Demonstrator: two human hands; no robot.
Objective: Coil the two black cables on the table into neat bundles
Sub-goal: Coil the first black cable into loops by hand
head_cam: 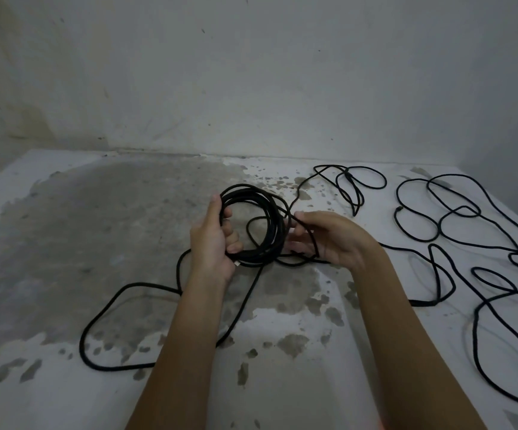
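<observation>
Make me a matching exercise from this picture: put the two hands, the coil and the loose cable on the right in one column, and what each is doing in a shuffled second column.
Column one
1. left hand
2. right hand
3. coil
4. loose cable

Column two
A. lies in open loops on the right of the table
B. grips the coil's left side
C. round, several turns, between the hands
D. holds a single strand

Pairs: 1-B, 2-D, 3-C, 4-A
</observation>
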